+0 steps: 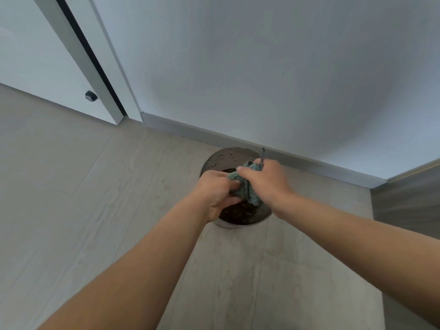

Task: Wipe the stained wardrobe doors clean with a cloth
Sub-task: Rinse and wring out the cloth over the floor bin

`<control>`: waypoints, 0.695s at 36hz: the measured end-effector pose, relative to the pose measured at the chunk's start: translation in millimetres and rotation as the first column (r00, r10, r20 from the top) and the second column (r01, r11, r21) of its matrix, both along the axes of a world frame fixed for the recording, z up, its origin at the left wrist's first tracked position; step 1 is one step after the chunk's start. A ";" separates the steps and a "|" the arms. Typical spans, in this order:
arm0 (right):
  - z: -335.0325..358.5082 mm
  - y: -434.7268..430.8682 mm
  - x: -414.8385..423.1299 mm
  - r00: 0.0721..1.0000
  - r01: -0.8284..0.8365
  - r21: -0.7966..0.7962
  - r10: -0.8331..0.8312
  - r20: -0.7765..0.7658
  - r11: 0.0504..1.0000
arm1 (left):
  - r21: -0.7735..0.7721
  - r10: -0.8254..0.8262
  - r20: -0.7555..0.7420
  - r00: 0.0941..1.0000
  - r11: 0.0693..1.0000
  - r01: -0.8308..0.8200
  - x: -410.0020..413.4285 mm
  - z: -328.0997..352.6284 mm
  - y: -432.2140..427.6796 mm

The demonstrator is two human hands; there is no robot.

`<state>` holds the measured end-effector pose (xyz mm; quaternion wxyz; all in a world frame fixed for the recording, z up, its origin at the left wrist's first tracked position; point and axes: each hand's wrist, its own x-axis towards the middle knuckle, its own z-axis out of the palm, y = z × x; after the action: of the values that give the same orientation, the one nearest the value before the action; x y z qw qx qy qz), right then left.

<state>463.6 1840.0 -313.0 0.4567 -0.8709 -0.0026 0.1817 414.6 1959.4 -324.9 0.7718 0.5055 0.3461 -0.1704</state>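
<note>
The left hand [214, 190] and right hand [265, 179] curl their fingers [244, 172] tight around the bunched blue-green cloth [254, 200], which seems to point away from the person, over a metal bowl [223, 158] by the wardrobe door [262, 67].

The floor [83, 210] was laid in pale, wood-grained tiles with thin joints, and a silver-grey skirting strip [190, 132] was run along the foot of a broad white upright surface [262, 67], which was lit softly and evenly. To the left, a white door leaf [35, 55] with a small black round knob [91, 96] near its lower edge was set beside a grey frame [81, 60] and a dark gap. A grey wood-grained panel [404, 198] was seen at the right edge.
</note>
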 end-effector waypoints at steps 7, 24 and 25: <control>-27.9 22.7 -18.6 0.992 0.063 0.047 -0.057 -0.113 0.997 | 0.114 -0.137 0.037 0.990 0.985 0.132 -6.5 0.2 -9.7; -56.0 26.4 7.0 0.905 0.264 -0.006 -0.249 -0.346 0.965 | 0.112 -0.051 -0.024 0.998 0.992 0.054 -13.9 -10.0 -16.3; -57.0 26.0 8.3 0.889 0.274 -0.005 -0.255 -0.379 0.962 | 0.124 -0.045 -0.038 0.998 0.991 0.049 -14.0 -11.4 -16.3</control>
<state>471.8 1866.0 -369.9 0.4900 -0.8007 0.1991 0.2813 400.6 1943.1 -336.3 0.7283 0.5577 0.3573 -0.1755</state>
